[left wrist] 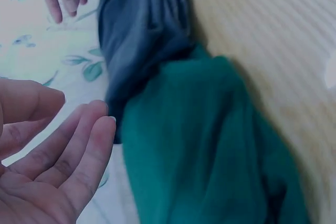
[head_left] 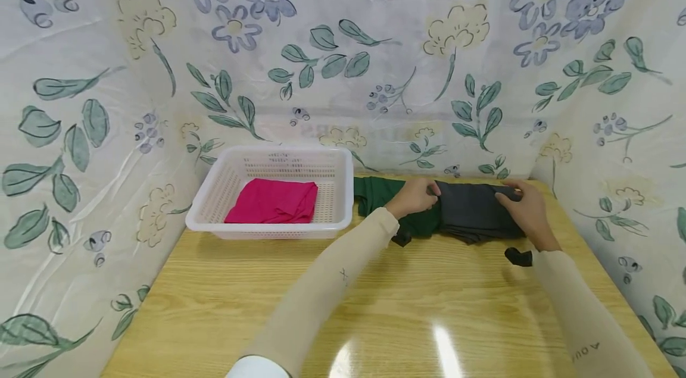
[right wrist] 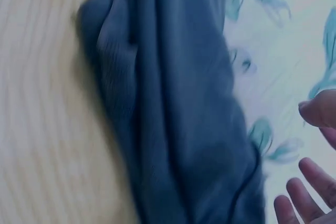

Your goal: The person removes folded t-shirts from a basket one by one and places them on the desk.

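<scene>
Head: the grey cloth [head_left: 474,214] overlaps the green cloth [head_left: 371,194] along the desk's [head_left: 375,300] far edge; pinching both could drag green along. Left wrist: left hand [left wrist: 58,166] loosely extended, seemingly empty. Right wrist: right hand [right wrist: 304,198] likewise; uneven lifting might unfold the grey.

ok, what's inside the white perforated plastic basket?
A folded bright-pink cloth lies in the white basket. Whether anything sits under the cloth can't be seen; it covers that spot.
</scene>
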`<state>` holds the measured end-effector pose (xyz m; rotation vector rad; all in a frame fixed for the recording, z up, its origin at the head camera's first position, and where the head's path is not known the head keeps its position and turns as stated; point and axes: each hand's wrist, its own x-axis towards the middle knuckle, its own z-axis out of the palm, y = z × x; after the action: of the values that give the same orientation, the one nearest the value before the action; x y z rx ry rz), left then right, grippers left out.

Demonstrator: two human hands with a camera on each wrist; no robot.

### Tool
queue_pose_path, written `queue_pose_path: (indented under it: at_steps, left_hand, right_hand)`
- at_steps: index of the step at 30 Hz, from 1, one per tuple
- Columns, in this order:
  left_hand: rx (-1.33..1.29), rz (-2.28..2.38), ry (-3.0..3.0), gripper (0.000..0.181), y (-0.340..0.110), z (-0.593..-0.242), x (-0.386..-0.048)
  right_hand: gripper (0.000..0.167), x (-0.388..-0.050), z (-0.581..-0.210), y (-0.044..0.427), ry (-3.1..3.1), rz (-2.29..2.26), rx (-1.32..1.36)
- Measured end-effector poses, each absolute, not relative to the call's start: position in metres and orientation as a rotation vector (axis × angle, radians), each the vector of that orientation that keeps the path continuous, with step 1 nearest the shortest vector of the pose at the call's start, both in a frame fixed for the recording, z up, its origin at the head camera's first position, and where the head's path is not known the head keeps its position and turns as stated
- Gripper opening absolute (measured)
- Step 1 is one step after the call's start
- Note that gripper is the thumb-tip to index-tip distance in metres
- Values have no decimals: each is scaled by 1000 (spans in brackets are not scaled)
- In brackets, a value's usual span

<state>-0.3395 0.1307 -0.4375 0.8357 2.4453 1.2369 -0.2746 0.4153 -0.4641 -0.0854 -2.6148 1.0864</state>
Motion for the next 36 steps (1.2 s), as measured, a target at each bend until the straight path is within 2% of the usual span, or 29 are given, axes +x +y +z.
queue_pose_path:
  at_steps: [6, 20, 36]
  left_hand:
    - [825, 1287, 2363, 23, 105, -420, -345]
    - [844, 1336, 2410, 17, 29, -388, -352]
    - [888, 1327, 2554, 19, -40, -368, -348]
  right_hand:
    - [46, -282, -449, 388, -2586, 1155, 1]
    - [52, -296, -431, 327, -2590, 1376, 192]
    - [51, -307, -410, 251, -2584, 1462, 422]
